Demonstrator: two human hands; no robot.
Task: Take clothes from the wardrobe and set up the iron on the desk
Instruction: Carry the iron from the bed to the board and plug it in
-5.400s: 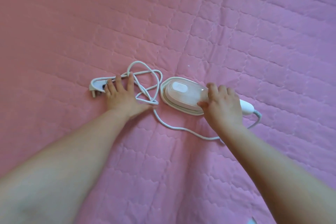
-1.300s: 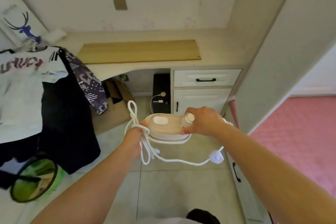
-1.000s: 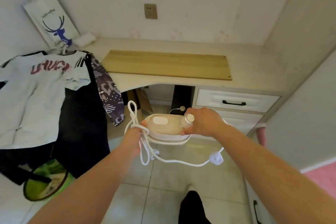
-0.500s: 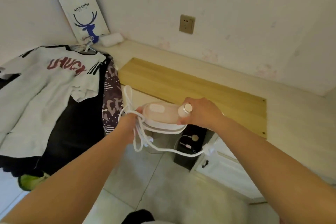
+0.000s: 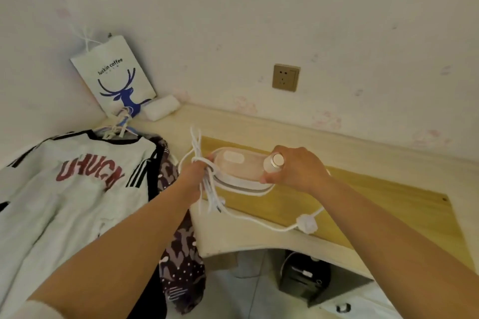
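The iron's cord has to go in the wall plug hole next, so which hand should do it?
Probably the left hand. It already holds the bunched cord, while the right hand grips the iron above the wooden board. The wall socket is above and slightly right, open to either hand.

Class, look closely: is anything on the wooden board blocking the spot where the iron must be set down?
Nothing visible does. The iron, held by both hands, hangs over the bare wooden board; only its own cord dangles beneath it.
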